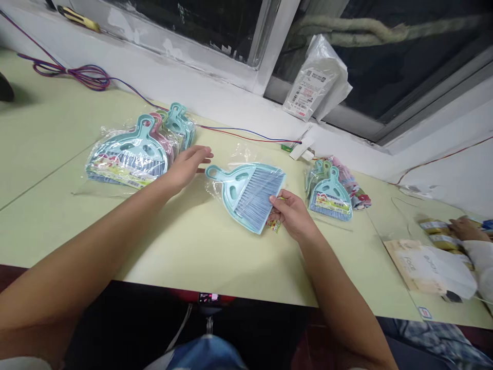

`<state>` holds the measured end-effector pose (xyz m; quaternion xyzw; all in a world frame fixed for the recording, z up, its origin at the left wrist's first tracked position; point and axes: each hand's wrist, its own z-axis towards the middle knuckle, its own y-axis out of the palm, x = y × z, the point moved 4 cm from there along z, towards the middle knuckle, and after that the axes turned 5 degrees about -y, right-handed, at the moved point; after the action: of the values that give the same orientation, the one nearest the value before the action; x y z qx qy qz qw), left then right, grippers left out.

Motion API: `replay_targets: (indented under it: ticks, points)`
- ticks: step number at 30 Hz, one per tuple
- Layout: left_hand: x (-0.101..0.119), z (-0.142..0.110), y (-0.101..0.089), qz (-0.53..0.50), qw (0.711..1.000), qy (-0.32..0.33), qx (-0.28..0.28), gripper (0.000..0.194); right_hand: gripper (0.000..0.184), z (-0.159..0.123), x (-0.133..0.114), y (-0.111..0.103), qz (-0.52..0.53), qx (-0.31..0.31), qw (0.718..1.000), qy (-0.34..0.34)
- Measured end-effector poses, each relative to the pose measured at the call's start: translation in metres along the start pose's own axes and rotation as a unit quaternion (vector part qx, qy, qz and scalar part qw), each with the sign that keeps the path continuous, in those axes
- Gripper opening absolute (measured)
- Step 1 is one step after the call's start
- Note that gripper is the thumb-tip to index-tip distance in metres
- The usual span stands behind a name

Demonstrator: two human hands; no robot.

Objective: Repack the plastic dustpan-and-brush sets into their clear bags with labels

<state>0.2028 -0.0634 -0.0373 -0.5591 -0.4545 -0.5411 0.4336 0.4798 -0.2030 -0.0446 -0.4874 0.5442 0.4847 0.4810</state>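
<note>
A light-blue dustpan and brush set (246,192) in clear plastic is tilted over the table, its looped handle toward the left. My right hand (290,213) grips its bristle edge, thumb on top and fingers underneath. Part of a colourful label (274,225) shows below that hand. My left hand (189,167) is near the handle loop with its fingers stretched out, holding nothing; whether a fingertip touches the loop I cannot tell. Behind my left forearm lies a pile of bagged dustpan sets (144,141) in blue, pink and green.
More bagged dustpan sets (331,192) stand to the right beside patterned cloth (352,185). Thin wires (250,134) run along the wall. A plastic-wrapped packet (314,82) leans at the window. At far right, another person's hand (468,228) rests by yellow packs (442,240) and a paper bag (416,264).
</note>
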Motion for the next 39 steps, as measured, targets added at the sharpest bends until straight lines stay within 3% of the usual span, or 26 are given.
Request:
replay_targets:
  ticks: [2, 6, 10, 13, 16, 19, 22, 25, 29, 31, 33, 36, 39]
  points:
    - [0.009, 0.002, 0.005, 0.044, 0.998, 0.025, -0.021, 0.046, 0.048, -0.001, 0.004, 0.002, -0.01, -0.024, 1.0, 0.009]
    - [0.011, 0.015, 0.02, 0.077, 0.993, -0.021, -0.086, 0.029, 0.045, -0.003, 0.008, 0.005, -0.02, -0.061, 0.998, 0.022]
    - [0.01, 0.037, 0.015, 0.045, 0.998, -0.033, -0.009, 0.017, 0.044, 0.001, 0.001, -0.006, -0.015, -0.043, 0.999, 0.017]
    - [0.005, 0.064, 0.006, 0.073, 0.995, -0.039, 0.051, 0.013, 0.044, 0.006, -0.012, -0.034, -0.01, 0.005, 1.0, 0.005]
    - [-0.003, 0.096, -0.001, 0.133, 0.983, -0.008, 0.123, 0.013, 0.041, 0.01, -0.025, -0.079, -0.003, 0.072, 0.997, -0.017]
    - [-0.008, 0.121, -0.001, 0.248, 0.949, 0.036, 0.19, 0.013, 0.037, 0.013, -0.033, -0.124, 0.024, 0.145, 0.987, -0.064]
    - [-0.005, 0.124, 0.011, 0.353, 0.911, 0.054, 0.204, 0.038, 0.035, 0.017, -0.031, -0.146, 0.056, 0.18, 0.978, -0.091]
    - [0.002, 0.104, 0.038, 0.441, 0.875, 0.12, 0.164, 0.057, 0.033, 0.022, -0.023, -0.14, 0.086, 0.178, 0.977, -0.085]
    - [-0.019, 0.068, 0.091, 0.556, 0.81, 0.162, -0.093, 0.064, 0.023, 0.027, -0.012, -0.119, 0.12, 0.172, 0.976, -0.064]
    - [-0.035, 0.06, 0.102, 0.581, 0.787, 0.143, -0.149, 0.071, 0.016, 0.028, -0.002, -0.108, 0.14, 0.18, 0.973, -0.028]
    - [-0.043, 0.062, 0.099, 0.574, 0.791, 0.156, -0.143, 0.072, 0.012, 0.028, 0.011, -0.096, 0.155, 0.184, 0.97, 0.025]
    - [-0.037, 0.07, 0.078, 0.566, 0.799, 0.187, -0.078, 0.067, 0.011, 0.032, 0.031, -0.076, 0.159, 0.17, 0.969, 0.087]
    - [-0.019, 0.06, 0.057, 0.574, 0.784, 0.235, -0.029, 0.056, 0.008, 0.045, 0.041, -0.062, 0.156, 0.16, 0.973, 0.061]
